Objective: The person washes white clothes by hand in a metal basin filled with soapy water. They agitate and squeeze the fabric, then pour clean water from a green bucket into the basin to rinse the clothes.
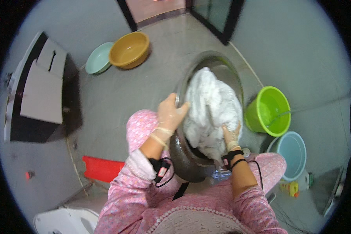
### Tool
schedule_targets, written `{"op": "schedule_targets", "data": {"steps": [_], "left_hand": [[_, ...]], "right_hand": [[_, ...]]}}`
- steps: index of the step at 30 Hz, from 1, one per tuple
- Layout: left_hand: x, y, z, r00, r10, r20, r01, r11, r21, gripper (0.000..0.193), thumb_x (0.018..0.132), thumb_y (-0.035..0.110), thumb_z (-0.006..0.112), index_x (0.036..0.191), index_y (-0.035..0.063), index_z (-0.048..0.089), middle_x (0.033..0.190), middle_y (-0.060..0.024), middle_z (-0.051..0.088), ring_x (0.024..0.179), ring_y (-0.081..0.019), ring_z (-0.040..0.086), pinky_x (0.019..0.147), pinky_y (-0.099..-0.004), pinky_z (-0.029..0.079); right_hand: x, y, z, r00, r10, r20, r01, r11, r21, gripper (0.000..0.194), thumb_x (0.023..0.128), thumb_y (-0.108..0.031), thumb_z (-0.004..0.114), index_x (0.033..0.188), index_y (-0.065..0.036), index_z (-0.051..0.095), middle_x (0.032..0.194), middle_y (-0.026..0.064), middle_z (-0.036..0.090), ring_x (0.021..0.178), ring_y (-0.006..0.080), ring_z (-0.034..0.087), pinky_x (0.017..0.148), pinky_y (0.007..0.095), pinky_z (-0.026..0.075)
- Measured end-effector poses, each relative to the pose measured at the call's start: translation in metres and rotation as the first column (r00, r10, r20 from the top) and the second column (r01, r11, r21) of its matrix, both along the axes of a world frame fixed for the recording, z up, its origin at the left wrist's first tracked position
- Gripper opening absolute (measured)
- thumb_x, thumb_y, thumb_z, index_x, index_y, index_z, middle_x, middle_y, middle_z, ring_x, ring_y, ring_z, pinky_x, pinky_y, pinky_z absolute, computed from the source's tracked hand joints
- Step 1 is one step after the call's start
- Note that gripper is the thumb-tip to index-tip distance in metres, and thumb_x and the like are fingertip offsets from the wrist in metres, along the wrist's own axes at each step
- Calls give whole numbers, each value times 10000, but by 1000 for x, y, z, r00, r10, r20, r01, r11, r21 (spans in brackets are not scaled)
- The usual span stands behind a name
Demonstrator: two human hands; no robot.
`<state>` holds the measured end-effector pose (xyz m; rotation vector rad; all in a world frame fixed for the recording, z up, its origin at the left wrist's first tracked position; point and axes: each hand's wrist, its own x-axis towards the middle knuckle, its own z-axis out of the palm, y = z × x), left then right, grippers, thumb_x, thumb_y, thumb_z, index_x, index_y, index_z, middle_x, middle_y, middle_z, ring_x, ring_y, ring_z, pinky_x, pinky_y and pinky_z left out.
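A large dark, shiny basin stands tilted between my knees, its mouth facing partly upward. Bunched inside it is a white, wet-looking cloth, thick and folded over itself. My left hand, in a thin translucent glove, grips the basin's left rim with the thumb over the inside. On the right, my gloved right hand holds the lower right part of the cloth, thumb and fingers around a fold. Some fingertips are hidden in the fabric. Water glints on the floor below the basin's lower edge.
Right of the basin stand a green bucket with a hose in it, a light-blue bucket and bottles. A yellow-orange basin and mint basin lie ahead. Left are a cabinet and red plastic object.
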<state>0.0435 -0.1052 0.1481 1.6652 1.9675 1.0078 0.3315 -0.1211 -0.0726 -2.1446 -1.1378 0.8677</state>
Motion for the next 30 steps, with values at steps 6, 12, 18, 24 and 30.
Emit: {"op": "schedule_targets", "data": {"steps": [6, 12, 18, 24, 30], "left_hand": [[9, 1, -7, 988, -42, 152, 33, 998, 60, 379, 710, 329, 672, 848, -4, 556, 796, -258, 601, 780, -438, 585, 677, -475, 461], [26, 13, -1, 942, -53, 330, 40, 998, 46, 397, 684, 350, 670, 841, 2, 561, 813, -258, 597, 794, -441, 575, 697, -476, 458], [40, 21, 5, 928, -22, 372, 27, 1000, -8, 377, 696, 371, 640, 813, 20, 568, 816, -252, 603, 812, -432, 575, 718, -486, 455], [45, 30, 5, 924, -61, 378, 42, 997, 57, 385, 711, 390, 637, 806, 24, 563, 810, -242, 600, 808, -424, 573, 705, -482, 445], [52, 38, -6, 938, -70, 340, 44, 995, 84, 368, 719, 394, 629, 805, 41, 573, 801, -226, 608, 792, -427, 575, 693, -481, 453]], "right_hand": [[36, 17, -30, 968, 90, -234, -85, 996, 30, 883, 771, -458, 659, 1420, -20, 250, 1425, 231, 285, 1285, 343, 330, 1088, 385, 251], [40, 15, 6, 892, -73, -447, 39, 996, -84, 630, 841, -436, 545, 1249, 42, 491, 1160, 133, 568, 963, 255, 555, 859, 359, 437], [46, 15, 1, 886, -132, -444, 60, 983, -173, 739, 812, -568, 543, 1277, 5, 487, 1139, 127, 569, 957, 256, 568, 827, 384, 450], [44, 4, -4, 830, -118, -544, 14, 981, -191, 818, 789, -635, 519, 1310, -8, 454, 1140, 144, 570, 952, 295, 565, 817, 412, 452], [42, 2, 3, 917, -200, -345, 106, 957, -271, 816, 793, -593, 538, 1263, 71, 476, 1148, 163, 573, 964, 294, 558, 836, 406, 433]]}}
